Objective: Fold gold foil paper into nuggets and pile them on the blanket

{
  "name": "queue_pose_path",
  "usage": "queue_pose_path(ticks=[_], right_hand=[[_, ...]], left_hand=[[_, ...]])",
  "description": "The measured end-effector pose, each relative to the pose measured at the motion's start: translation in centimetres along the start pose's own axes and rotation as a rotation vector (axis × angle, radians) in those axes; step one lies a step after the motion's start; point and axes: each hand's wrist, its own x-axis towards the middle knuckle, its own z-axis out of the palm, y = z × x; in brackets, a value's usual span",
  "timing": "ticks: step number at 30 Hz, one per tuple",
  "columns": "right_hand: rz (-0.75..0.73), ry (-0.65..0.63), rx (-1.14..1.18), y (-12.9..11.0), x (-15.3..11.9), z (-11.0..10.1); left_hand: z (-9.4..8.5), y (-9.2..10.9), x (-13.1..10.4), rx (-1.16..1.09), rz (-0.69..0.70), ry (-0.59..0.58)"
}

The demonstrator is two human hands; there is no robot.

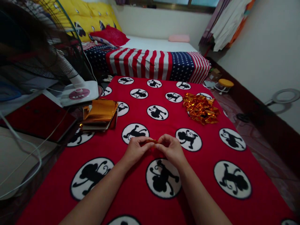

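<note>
Between my two hands is a narrow folded piece of gold foil paper (152, 141), mostly hidden by the fingers. My left hand (138, 147) pinches its left end between thumb and fingers. At the other end, my right hand (170, 147) grips it the same way, the thumbs almost meeting. Both hands are just over the red cloth (161, 129) with round monkey prints. To the left lies a stack of gold foil sheets (100, 112). A heap of folded gold foil pieces (201, 107) sits at the far right of the cloth.
A standing fan with a white base (81, 93) is at the left, beside a dark red panel (39, 115) and loose white cables (38, 150). Beyond the cloth is a bed with a striped and starred cover (150, 64). A yellow-topped stool (225, 83) stands back right.
</note>
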Motion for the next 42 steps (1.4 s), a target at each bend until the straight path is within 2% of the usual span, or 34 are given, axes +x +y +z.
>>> queue_pose_path(ticks=[3, 6, 13, 16, 21, 28, 33, 39, 42], right_hand=[[-0.030, 0.018, 0.109, 0.3, 0.0, 0.7], [-0.039, 0.034, 0.142, 0.7, -0.4, 1.1], [-0.049, 0.038, 0.215, 1.5, -0.8, 1.2], [-0.078, 0.033, 0.209, 1.6, -0.8, 1.3], [-0.134, 0.062, 0.277, 1.6, -1.0, 1.4], [-0.133, 0.057, 0.220, 1.7, -1.0, 1.1], [-0.105, -0.031, 0.210, 1.1, -0.8, 0.3], [-0.021, -0.203, 0.187, 1.0, -0.6, -0.7], [-0.010, -0.221, 0.191, 0.9, -0.6, -0.8]], left_hand=[[0.4, -0.1, 0.0, -0.168, -0.098, 0.036], [0.8, -0.2, -0.1, -0.267, -0.139, 0.060], [0.7, -0.5, -0.2, -0.143, -0.002, 0.023], [0.7, -0.6, -0.3, -0.209, -0.029, 0.014], [0.8, -0.7, -0.2, -0.320, -0.073, 0.083], [0.5, -0.9, -0.1, -0.258, -0.035, 0.054], [0.2, -0.8, -0.2, -0.173, -0.010, -0.013], [-0.3, -0.4, -0.3, -0.097, -0.005, -0.142], [-0.5, -0.2, -0.4, -0.084, -0.010, -0.162]])
